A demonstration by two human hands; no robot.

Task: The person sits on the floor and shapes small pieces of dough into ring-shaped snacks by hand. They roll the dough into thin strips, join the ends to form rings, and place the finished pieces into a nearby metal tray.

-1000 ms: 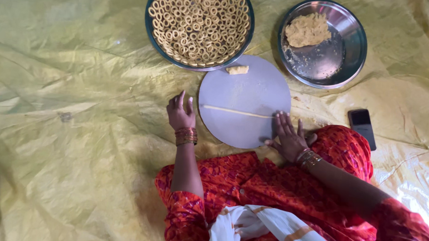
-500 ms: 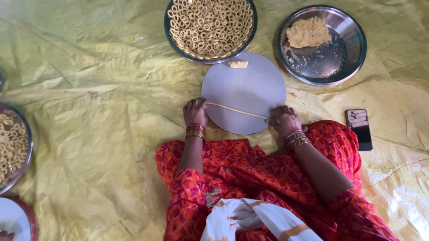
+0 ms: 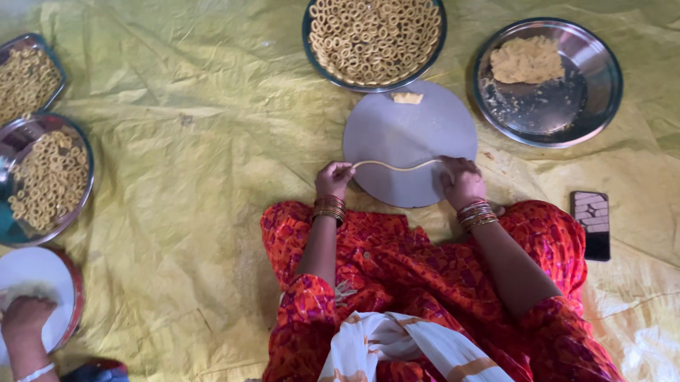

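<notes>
Two hands hold one thin dough strand (image 3: 396, 166) stretched across the lower half of a round grey board (image 3: 409, 143); the left hand (image 3: 333, 179) sits at the board's 8 o'clock edge with thumb and fingertips pinched on the strand's left end; the right hand (image 3: 461, 180) rests at 4 o'clock, fingers curled down over the right end, though the exact grip under the knuckles cannot be told; both wrists carry red and gold bangles (image 3: 329, 208). A small dough lump (image 3: 406, 98) lies on the board at 12 o'clock; just beyond it stands a round tray of dough rings (image 3: 373, 34), its rim touching the board's edge; at 2 o'clock from the board a steel plate (image 3: 591, 109) holds a flat dough mass (image 3: 527, 59). A dark phone (image 3: 591, 222) lies on the yellow sheet (image 3: 190, 171) at 4 o'clock, beside the person's knee. Far off at 9 o'clock, two more trays of rings (image 3: 50, 181) sit together; at 8 o'clock another person's hand (image 3: 27, 316) rests on a white board (image 3: 28, 274).
</notes>
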